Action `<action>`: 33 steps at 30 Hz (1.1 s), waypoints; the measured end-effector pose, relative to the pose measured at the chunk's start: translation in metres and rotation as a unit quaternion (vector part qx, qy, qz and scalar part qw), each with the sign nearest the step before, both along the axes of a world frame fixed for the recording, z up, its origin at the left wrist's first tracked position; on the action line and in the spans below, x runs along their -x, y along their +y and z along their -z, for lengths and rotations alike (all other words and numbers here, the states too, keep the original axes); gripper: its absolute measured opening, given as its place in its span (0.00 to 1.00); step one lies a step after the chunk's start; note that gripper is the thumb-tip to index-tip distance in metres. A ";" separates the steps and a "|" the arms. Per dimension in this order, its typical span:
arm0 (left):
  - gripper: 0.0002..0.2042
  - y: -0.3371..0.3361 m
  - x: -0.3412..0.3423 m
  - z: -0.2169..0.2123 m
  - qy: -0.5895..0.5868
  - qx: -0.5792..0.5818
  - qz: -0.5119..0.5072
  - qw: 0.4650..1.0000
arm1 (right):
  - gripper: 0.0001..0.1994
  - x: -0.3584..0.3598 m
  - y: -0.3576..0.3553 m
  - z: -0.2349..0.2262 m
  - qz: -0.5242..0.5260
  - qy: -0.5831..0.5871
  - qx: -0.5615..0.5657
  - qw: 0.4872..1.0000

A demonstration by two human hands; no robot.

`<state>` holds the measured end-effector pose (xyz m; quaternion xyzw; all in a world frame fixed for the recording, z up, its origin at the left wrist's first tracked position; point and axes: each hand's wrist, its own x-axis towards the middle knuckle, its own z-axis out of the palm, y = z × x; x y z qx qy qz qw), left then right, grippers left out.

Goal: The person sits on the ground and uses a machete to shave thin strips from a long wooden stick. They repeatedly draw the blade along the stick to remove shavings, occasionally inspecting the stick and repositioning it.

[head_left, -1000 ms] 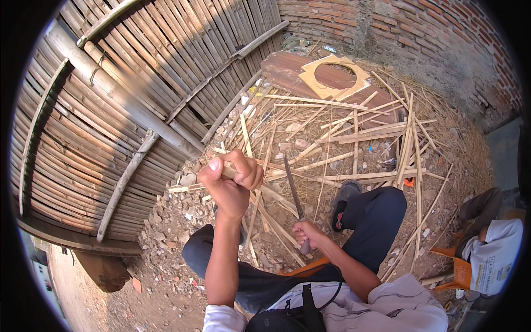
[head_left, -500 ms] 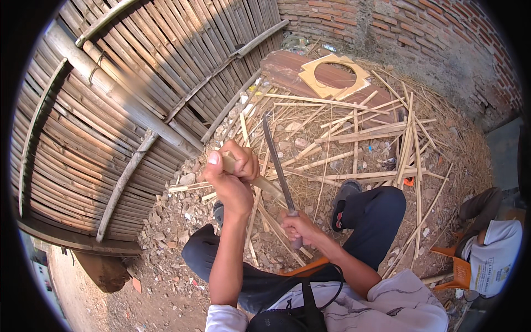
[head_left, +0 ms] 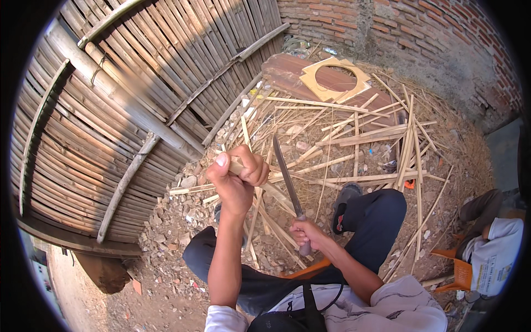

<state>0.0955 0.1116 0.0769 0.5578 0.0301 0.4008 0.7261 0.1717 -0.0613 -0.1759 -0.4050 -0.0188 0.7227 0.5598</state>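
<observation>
the left hand (head_left: 238, 174) is closed around a bamboo strip (head_left: 265, 191). the right hand (head_left: 306, 232) grips a long knife (head_left: 286, 174), blade up beside the strip. many split strips (head_left: 359, 133) already lie on the ground, and this one looks not yet cut.

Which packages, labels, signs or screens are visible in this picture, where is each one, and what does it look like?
White sack: at the right edge, beside an orange plastic chair; soft, bulging, white with small dark print.
No signs or screens are visible.
Neither the left hand, gripping a bamboo strip, nor the right hand, holding a knife, touches it.

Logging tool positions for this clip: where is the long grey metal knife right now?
In the head view, centre frame: the long grey metal knife is gripped by the right hand, blade pointing up beside the left hand.
</observation>
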 end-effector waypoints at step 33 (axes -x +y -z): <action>0.29 0.006 0.003 0.003 0.003 -0.011 -0.066 0.998 | 0.11 -0.011 -0.011 -0.086 0.094 0.015 -0.089 0.991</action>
